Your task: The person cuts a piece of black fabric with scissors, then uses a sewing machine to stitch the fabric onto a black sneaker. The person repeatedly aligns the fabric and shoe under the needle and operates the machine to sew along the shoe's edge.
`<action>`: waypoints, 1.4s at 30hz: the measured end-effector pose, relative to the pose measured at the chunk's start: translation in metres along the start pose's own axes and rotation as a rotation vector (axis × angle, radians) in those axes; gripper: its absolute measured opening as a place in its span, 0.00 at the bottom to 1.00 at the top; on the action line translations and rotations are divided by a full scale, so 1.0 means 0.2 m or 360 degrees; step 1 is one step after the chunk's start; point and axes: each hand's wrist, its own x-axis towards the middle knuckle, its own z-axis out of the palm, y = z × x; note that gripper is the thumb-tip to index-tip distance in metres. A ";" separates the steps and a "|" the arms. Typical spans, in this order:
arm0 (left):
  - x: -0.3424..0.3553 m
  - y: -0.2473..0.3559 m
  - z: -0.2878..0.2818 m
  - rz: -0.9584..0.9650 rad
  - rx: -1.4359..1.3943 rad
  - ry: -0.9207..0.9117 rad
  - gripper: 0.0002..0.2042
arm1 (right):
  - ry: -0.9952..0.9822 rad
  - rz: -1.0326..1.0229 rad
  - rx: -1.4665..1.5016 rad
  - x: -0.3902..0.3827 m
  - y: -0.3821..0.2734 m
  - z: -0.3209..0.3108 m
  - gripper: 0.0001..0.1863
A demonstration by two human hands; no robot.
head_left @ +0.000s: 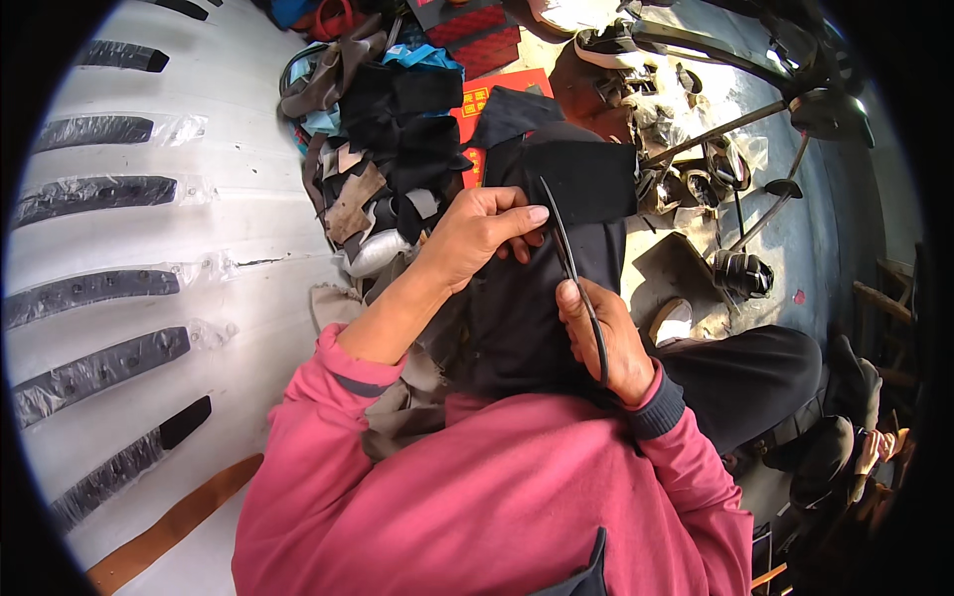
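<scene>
My right hand (614, 341) is closed round the handle of a pair of scissors (558, 230). The blades point up and away from me, along the left edge of a piece of black fabric (586, 184). Pinched between the thumb and fingers of my left hand (489, 230) is the edge of that fabric, close beside the blades. More black cloth (527, 328) lies over my lap under both hands. Whether the blades have fabric between them is hard to make out.
At left, dark strips (104, 368) in clear plastic and a brown strip (179, 521) lie on a white surface. Black and brown scraps (383, 149) are heaped ahead, near a red box (517, 94). Shoes (740, 273) and a metal stand (825, 111) are at right. Another person's hands (874, 449) show far right.
</scene>
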 end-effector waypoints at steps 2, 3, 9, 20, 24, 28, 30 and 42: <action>0.00 0.00 0.00 -0.0007 -0.0005 0.0003 0.11 | 0.0005 -0.0059 0.0004 0.00 0.01 0.00 0.39; 0.00 0.00 0.00 -0.0007 -0.0011 0.0004 0.11 | 0.0021 -0.0043 -0.0016 0.00 0.01 0.00 0.39; 0.00 -0.01 0.00 -0.0012 -0.0012 -0.0009 0.12 | 0.0018 -0.0043 -0.0020 -0.01 0.01 0.00 0.37; 0.01 0.01 0.01 -0.0014 -0.0128 0.0085 0.14 | -0.0015 -0.0078 -0.0025 -0.01 -0.01 -0.01 0.38; 0.01 0.00 0.01 -0.0007 -0.0115 0.0067 0.13 | -0.0108 0.0140 -0.0030 0.00 -0.05 -0.05 0.38; 0.02 -0.01 -0.01 0.0000 -0.0140 0.0044 0.12 | -0.0129 0.0045 -0.0055 0.05 -0.06 -0.07 0.38; 0.02 -0.01 -0.02 0.0002 -0.0160 0.0041 0.12 | -0.0135 0.0033 -0.0051 0.07 -0.06 -0.07 0.38; 0.03 -0.01 -0.04 -0.0016 -0.0265 0.0049 0.12 | -0.0033 -0.0035 -0.0174 0.07 -0.05 -0.04 0.38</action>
